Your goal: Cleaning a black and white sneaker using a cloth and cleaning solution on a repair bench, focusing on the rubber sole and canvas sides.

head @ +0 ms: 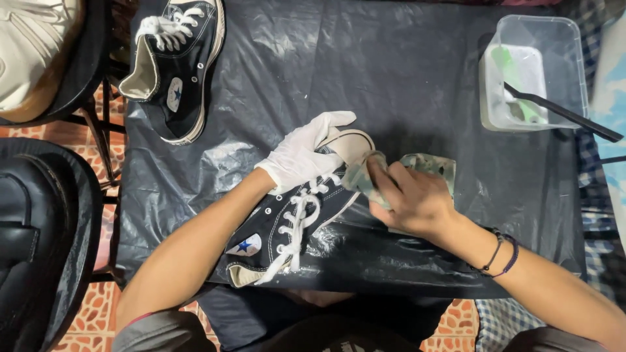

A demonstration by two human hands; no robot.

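Observation:
A black high-top sneaker (287,225) with white laces lies on its side on the black plastic sheet (391,85), toe pointing up and right. My left hand (303,153), in a white glove, presses down on the front of that shoe by the white toe cap. My bare right hand (411,195) grips a pale, greenish cloth (427,166) and holds it against the toe cap's right side. Beaded bracelets sit on my right wrist.
The matching second sneaker (176,62) lies at the sheet's top left. A clear plastic tub (535,72) with soapy water, a green item and a black-handled brush (564,114) stands top right. Dark chairs (39,241) are at the left; orange tiled floor lies below.

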